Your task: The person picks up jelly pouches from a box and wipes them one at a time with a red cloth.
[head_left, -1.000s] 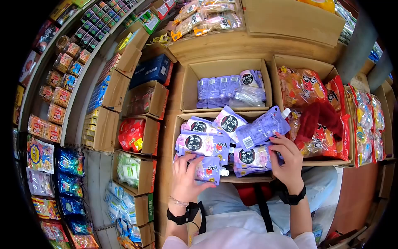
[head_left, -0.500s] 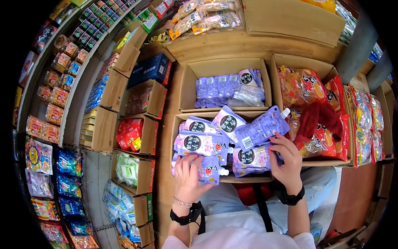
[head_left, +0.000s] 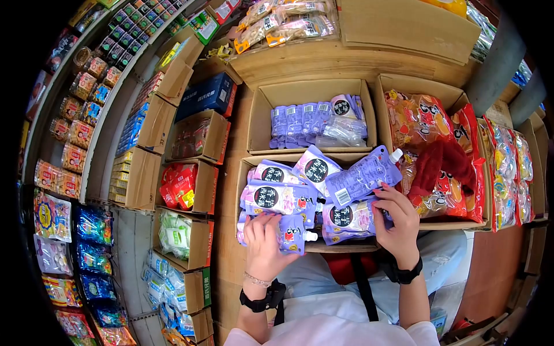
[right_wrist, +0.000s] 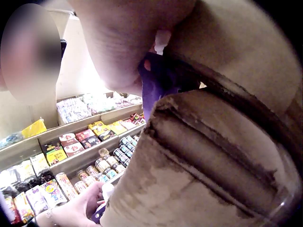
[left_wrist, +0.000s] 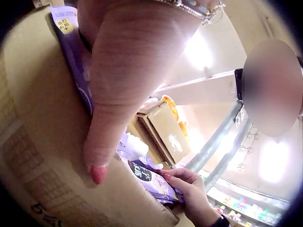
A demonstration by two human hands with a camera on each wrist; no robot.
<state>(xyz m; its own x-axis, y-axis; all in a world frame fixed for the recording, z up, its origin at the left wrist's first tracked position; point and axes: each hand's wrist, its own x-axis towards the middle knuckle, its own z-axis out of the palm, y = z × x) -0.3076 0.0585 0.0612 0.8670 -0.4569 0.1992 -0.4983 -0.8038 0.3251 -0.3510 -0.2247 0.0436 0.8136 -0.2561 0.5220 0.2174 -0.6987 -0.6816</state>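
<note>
Purple spouted pouches with black round labels fill an open cardboard box [head_left: 340, 249] before the person. At its front left, the left hand [head_left: 266, 239] grips a pouch [head_left: 293, 233] with a white cap [head_left: 310, 236], fingers over its top. In the left wrist view the thumb [left_wrist: 100, 156] points down along the outside of the box. At the front right, the right hand [head_left: 398, 222] pinches the right edge of another pouch [head_left: 346, 219], its fingertips partly hidden. A back-facing pouch [head_left: 363, 176] lies slantwise just beyond that hand.
Behind stands a second box [head_left: 257, 118] with more purple pouches and clear plastic. To the right, a box holds red-and-orange bags [head_left: 427, 115] with a dark red cloth [head_left: 441, 167] on top. Boxes of snacks and packed shelves [head_left: 98, 173] line the left side.
The left hand has shifted slightly to the right over the front left pouch, and its wrist has turned. The right hand keeps nearly the same place.
</note>
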